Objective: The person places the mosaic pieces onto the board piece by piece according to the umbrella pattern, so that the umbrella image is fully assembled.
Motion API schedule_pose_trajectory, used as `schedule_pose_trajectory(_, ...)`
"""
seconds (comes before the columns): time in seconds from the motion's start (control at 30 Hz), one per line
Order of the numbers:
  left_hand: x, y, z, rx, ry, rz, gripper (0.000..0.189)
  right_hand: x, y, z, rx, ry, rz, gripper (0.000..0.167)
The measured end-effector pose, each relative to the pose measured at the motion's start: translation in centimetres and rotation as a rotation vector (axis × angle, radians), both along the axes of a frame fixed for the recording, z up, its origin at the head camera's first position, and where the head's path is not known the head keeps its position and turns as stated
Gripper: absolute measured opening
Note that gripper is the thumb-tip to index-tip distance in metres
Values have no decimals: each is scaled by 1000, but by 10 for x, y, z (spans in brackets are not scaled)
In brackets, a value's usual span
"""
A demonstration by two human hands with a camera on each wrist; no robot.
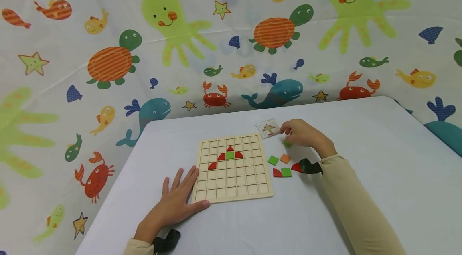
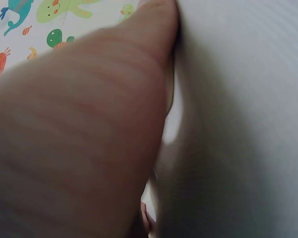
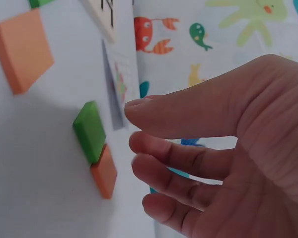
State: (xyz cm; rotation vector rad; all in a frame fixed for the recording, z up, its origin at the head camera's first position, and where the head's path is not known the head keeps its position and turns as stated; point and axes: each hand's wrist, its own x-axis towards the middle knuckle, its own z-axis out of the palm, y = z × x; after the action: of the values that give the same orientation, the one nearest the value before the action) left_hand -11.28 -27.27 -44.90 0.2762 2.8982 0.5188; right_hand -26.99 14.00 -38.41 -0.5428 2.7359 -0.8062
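My left hand lies with spread fingers along the left edge of a wooden grid board, its thumb at the lower left corner. Set in the grid are a green square, a red triangle and several red quarter-circle pieces. Over the table right of the board, my right hand has loosely bent fingers and nothing between them. Its fingertips overlap the edge of a small pattern card. A green square tile and an orange tile lie below the hand.
Right of the board lie loose tiles: a green square, an orange square, another green square and red quarter-circles. The white table ends at a sea-animal curtain.
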Motion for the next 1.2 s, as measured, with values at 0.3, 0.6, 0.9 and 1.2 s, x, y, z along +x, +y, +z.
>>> schedule_pose_trajectory(0.3, -1, -1, 1, -6, -1, -4, 114, -7, 7, -10, 124, -21, -20, 26)
schedule_pose_trajectory(0.6, -1, -1, 4, 9, 4, -12, 113, -9, 6, -14, 166, -5, -4, 20)
schedule_pose_trajectory(0.9, 3, 0, 6, 14, -2, -18, 112, -9, -4, -19, 104, 6, -35, 18)
schedule_pose_trajectory(1.2, 3, 1, 4, 16, 5, -20, 112, -4, -12, -21, -220, 1, -11, 9)
